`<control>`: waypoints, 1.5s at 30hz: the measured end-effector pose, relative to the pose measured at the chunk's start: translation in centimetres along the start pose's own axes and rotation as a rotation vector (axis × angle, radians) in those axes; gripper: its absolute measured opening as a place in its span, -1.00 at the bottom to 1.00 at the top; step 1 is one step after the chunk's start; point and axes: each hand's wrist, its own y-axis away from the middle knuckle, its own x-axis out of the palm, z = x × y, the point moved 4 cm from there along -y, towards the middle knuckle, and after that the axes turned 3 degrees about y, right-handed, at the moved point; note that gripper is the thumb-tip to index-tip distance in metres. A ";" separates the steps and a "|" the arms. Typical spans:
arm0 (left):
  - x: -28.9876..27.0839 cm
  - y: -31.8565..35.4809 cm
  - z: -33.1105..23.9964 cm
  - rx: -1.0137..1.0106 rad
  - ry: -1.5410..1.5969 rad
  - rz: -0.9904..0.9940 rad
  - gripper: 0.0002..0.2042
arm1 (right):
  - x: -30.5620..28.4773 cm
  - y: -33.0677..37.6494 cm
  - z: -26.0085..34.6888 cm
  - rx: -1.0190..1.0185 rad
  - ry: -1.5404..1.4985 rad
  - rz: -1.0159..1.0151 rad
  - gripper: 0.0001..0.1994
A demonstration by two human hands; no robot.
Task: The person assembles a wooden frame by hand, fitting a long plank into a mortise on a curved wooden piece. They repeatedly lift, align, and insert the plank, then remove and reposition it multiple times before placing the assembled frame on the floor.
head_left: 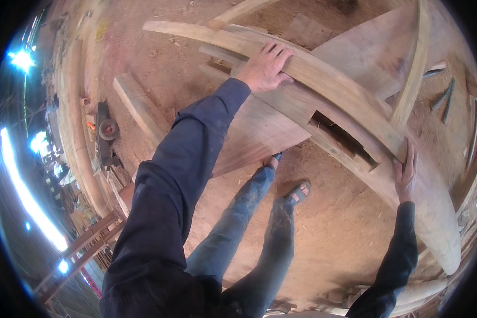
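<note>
A long, curved wooden beam [331,79] runs from the upper left down to the right. My left hand [267,66] is closed over its upper-middle stretch, fingers across the top and thumb at the near edge. At the beam's lower right end, my right hand [406,175] grips with the fingers along its end; part of that grip is hidden. Under the beam lies a thick timber [429,212] with a rounded tip at the lower right. A long rectangular slot [342,139] is cut into the timber's near side, between my hands. A narrow dark gap shows between beam and timber.
Another curved wooden piece [412,74] rises beyond the beam's right end. Wide boards [265,130] lie beneath and beyond the timber. A short squared timber [140,106] rests on the dirt floor [328,228] at left, near a dark tool with a round disc [108,130]. My sandalled feet stand close by.
</note>
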 end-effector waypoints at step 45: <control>-0.6 -0.4 -0.3 0.023 0.110 -0.037 -0.36 | -0.2 -0.1 0.4 0.008 -0.028 -0.069 -0.26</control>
